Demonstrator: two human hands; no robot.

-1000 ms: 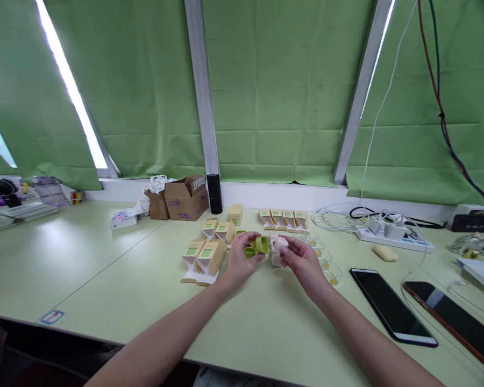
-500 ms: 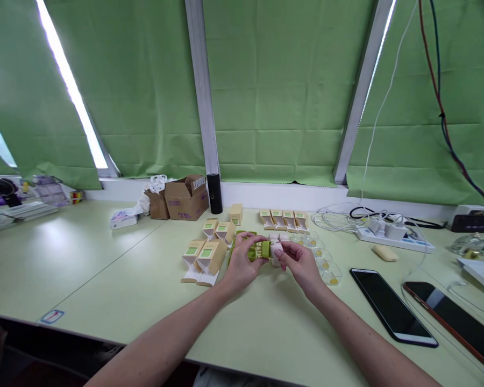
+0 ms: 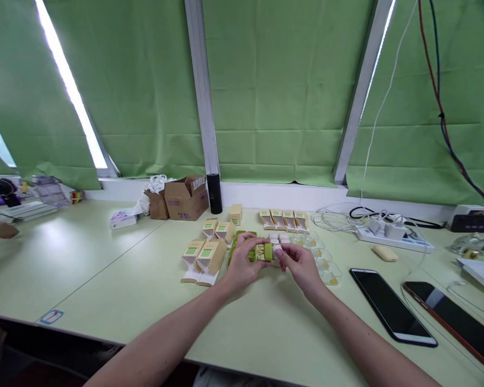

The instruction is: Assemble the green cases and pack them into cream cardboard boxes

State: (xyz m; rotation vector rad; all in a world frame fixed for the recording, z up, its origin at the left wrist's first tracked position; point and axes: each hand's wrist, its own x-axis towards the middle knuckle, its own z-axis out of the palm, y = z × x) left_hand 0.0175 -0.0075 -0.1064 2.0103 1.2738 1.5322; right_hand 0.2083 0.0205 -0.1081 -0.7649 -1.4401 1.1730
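Observation:
My left hand (image 3: 244, 258) is wrapped round a small green-and-cream patterned piece with a plain green band (image 3: 268, 251). At the band's right end, my right hand (image 3: 296, 260) pinches a small white block (image 3: 276, 249); whether the two parts are joined I cannot tell. Just behind my hands stand more white blocks (image 3: 283, 237). Green pieces (image 3: 239, 236) are partly hidden by my left hand. Clear plastic cups with yellow centres (image 3: 325, 264) lie to the right of my right hand. Open beige cartons (image 3: 212, 255) with green squares stand left of my left hand.
More beige cartons (image 3: 284, 219) stand at the back. A brown cardboard box (image 3: 186, 199) and black cylinder (image 3: 214, 193) are by the wall. Two phones, a black one (image 3: 393, 306) and another (image 3: 454, 317), lie right, near a power strip (image 3: 395, 239). Another person's hand (image 3: 0, 232) reaches in at left.
The green-banded piece has shifted slightly to the right, towards the white block in my right hand. Another person's hand has come into view at the left edge.

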